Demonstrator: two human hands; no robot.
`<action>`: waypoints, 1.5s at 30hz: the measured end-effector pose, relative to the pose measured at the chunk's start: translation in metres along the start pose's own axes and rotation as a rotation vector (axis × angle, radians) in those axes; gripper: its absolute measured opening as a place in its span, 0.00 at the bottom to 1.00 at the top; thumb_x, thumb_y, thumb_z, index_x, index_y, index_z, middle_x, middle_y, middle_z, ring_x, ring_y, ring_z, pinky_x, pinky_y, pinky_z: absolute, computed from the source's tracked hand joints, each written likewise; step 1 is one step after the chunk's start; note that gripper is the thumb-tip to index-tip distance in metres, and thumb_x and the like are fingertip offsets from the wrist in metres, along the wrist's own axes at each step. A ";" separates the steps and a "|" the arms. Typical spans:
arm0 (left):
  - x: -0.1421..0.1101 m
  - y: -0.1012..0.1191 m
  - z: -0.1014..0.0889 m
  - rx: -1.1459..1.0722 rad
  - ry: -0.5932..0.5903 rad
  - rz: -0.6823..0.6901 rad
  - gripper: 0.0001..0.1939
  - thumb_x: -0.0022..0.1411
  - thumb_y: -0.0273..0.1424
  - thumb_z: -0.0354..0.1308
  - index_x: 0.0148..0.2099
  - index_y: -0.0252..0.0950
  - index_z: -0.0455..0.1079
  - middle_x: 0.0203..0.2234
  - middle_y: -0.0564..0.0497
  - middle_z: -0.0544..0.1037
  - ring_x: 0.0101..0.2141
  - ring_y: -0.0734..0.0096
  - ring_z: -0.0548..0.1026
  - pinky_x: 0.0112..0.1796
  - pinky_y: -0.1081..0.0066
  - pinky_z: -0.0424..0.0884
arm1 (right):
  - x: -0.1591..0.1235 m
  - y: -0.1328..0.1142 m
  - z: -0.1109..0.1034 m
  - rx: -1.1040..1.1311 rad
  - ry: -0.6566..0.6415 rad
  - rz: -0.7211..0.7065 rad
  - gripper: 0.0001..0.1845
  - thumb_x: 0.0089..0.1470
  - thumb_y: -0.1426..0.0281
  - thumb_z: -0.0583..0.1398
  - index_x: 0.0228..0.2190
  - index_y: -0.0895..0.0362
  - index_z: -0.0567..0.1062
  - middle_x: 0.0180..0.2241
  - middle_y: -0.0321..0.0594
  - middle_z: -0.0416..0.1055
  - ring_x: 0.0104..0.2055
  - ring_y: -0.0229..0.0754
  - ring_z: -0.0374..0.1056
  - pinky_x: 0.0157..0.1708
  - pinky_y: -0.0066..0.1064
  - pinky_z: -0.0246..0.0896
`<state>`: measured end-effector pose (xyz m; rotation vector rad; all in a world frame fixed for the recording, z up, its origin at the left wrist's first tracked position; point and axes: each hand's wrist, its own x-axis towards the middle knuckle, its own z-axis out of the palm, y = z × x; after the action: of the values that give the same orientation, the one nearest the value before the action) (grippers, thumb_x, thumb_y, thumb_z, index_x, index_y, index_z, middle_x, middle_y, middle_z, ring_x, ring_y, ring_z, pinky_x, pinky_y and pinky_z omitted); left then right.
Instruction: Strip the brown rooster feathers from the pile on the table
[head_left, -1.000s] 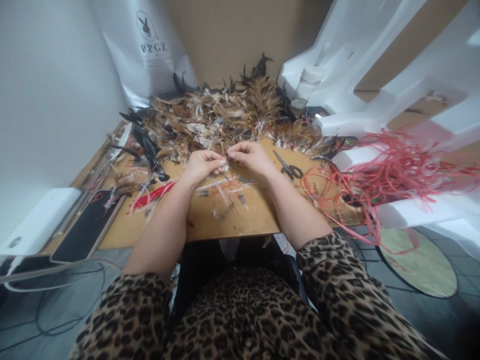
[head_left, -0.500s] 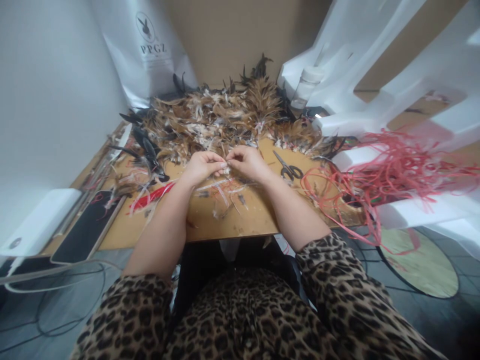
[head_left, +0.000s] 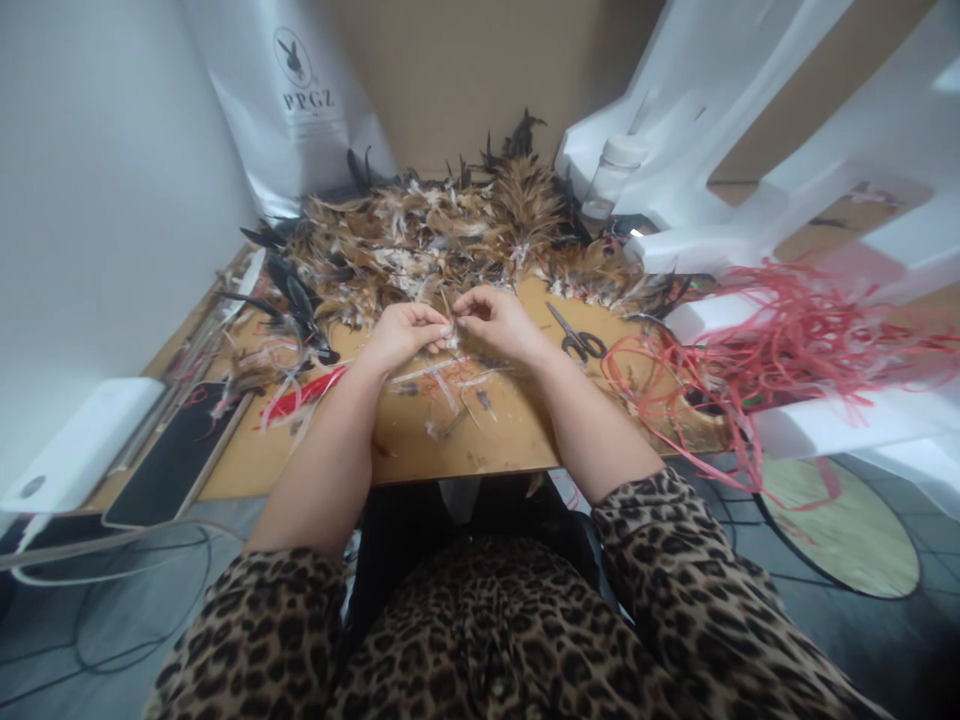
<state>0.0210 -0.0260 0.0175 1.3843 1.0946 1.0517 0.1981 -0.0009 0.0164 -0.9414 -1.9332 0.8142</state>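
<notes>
My left hand [head_left: 405, 335] is pinched closed on a small feather [head_left: 452, 342], whose whitish fluffy end shows below the fingertips. Close beside it, my right hand [head_left: 496, 320] has thumb and forefinger pressed together at the same spot; what they grip is too small to make out. Just beyond both hands lies a wide heap of brown and cream feathers [head_left: 427, 220]. Feather scraps and pale ribbon strips [head_left: 442, 385] are scattered on the wooden table [head_left: 465, 450] below the hands. Dark-handled scissors [head_left: 581, 343] rest to the right.
Tangled pink-red ribbon strips [head_left: 810, 340] hang over white supports at the right. A phone [head_left: 169, 455] and a white power bank [head_left: 82, 440] with a cable lie at the left edge. A lidded clear jar [head_left: 611, 178] stands behind; black feathers [head_left: 296, 295] lie left.
My right hand has lifted slightly, its fingertips drawn up and a little apart from the left ones. My left hand stays nearly in place.
</notes>
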 end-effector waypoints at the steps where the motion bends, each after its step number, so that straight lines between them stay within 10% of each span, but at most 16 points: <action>1: 0.000 0.000 0.000 -0.001 -0.002 0.001 0.13 0.42 0.32 0.67 0.29 0.28 0.72 0.20 0.47 0.76 0.19 0.78 0.71 0.24 0.75 0.68 | 0.000 0.001 0.000 0.003 -0.005 0.001 0.09 0.43 0.72 0.58 0.30 0.59 0.74 0.29 0.38 0.70 0.30 0.36 0.63 0.33 0.29 0.56; 21: 0.001 -0.002 -0.001 -0.008 0.009 -0.009 0.13 0.42 0.32 0.67 0.29 0.27 0.72 0.20 0.47 0.76 0.19 0.77 0.72 0.24 0.75 0.69 | 0.001 0.001 0.001 -0.254 -0.022 -0.155 0.07 0.47 0.74 0.55 0.23 0.60 0.72 0.26 0.39 0.68 0.31 0.37 0.62 0.34 0.29 0.54; 45: 0.007 -0.013 -0.009 -0.463 0.059 -0.274 0.07 0.44 0.18 0.63 0.29 0.26 0.70 0.21 0.46 0.76 0.22 0.76 0.75 0.26 0.79 0.71 | 0.000 -0.003 0.000 -0.066 -0.151 -0.170 0.06 0.47 0.71 0.58 0.23 0.60 0.73 0.27 0.37 0.67 0.33 0.37 0.63 0.38 0.30 0.57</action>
<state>0.0127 -0.0168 0.0052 0.8159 0.9717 1.0638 0.1969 -0.0027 0.0191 -0.7590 -2.1490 0.7442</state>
